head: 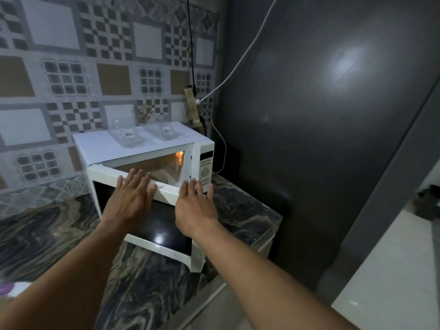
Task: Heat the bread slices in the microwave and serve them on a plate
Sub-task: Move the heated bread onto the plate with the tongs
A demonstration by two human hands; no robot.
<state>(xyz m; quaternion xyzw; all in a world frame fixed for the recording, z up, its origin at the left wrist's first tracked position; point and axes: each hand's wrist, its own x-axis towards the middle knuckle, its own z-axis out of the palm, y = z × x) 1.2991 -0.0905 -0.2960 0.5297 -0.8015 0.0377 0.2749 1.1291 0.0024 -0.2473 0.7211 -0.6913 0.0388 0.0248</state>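
A white microwave [100, 148] stands on the dark marbled counter [242, 210] against the tiled wall. Its door [166, 236] hangs open, swung out toward me, and the lamp glows orange inside the cavity [166, 167]. Both my hands reach over the door's top edge toward the opening. My left hand [131, 198] and my right hand [195, 206] are flat with fingers spread, holding nothing. No bread or plate shows; the cavity floor is hidden behind the door and my hands.
Two clear plastic containers [128, 136] lie on top of the microwave. A dark grey fridge [333, 115] stands close on the right. Cables and a plug strip [194, 108] hang at the wall corner. Something white and purple [9, 288] sits at the lower left.
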